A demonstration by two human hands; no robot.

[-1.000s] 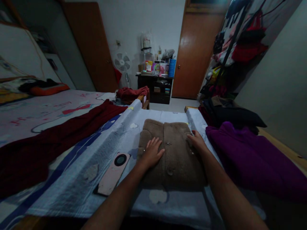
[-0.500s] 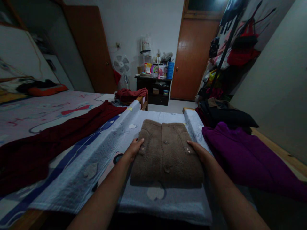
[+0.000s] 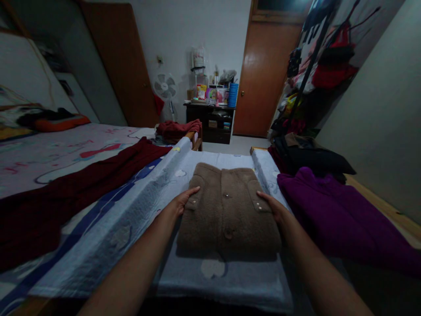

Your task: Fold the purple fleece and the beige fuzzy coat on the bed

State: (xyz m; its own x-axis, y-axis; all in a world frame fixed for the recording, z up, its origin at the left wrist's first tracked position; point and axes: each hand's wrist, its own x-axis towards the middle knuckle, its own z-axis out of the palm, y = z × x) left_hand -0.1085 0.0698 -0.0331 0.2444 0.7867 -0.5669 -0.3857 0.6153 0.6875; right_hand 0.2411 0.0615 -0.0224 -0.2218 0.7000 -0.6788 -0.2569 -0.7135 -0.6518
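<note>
A folded brown fleece jacket with buttons down its front and small button flaps at both sides lies on a light-blue patterned cloth. My left hand grips its left edge, thumb on top and fingers hidden beneath or behind the side. On the opposite edge, my right hand holds it the same way, its thumb by the right flap. The fabric looks thick and neatly squared, with the collar end away from me.
Right of the cloth lies a purple garment, with dark folded clothes behind it. A dark red garment stretches across the bed at left. Farther off stand a fan, a black cabinet and a wooden door.
My left hand and forearm have shifted slightly left, covering most of a pinkish item with a dark round mark beside it. The jacket looks slightly wider; both hands keep hold of its sides.
</note>
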